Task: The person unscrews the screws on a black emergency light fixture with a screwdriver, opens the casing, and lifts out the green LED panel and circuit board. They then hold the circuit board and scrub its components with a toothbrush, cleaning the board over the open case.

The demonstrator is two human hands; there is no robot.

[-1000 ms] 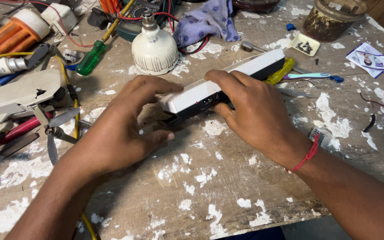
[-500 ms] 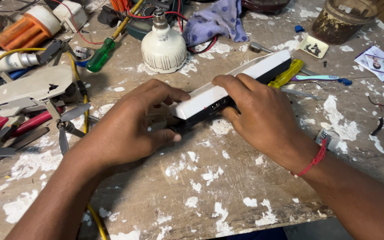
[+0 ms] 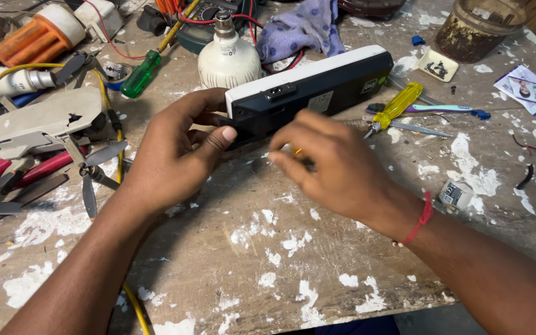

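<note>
A long black-and-white box-shaped device [image 3: 317, 87] stands on its edge on the paint-spattered wooden bench [image 3: 268, 260], its dark side facing me. My left hand [image 3: 178, 152] grips its near left end, thumb pressed against the dark face. My right hand [image 3: 336, 167] is blurred in front of the device's lower middle, fingers curled toward it; whether it holds anything is unclear. A red thread band circles my right wrist.
Behind the device stand a white bulb [image 3: 227, 56] and a purple cloth [image 3: 302, 28]. A yellow-handled screwdriver [image 3: 395, 107] and a green one [image 3: 139, 73] lie nearby. Pliers, red-handled tools and a small drone [image 3: 51, 124] crowd the left. A brown jar [image 3: 476, 28] stands far right.
The device was tipped up from lying flat onto its edge, dark side now toward me. My right hand came off its top and moved down in front of it.
</note>
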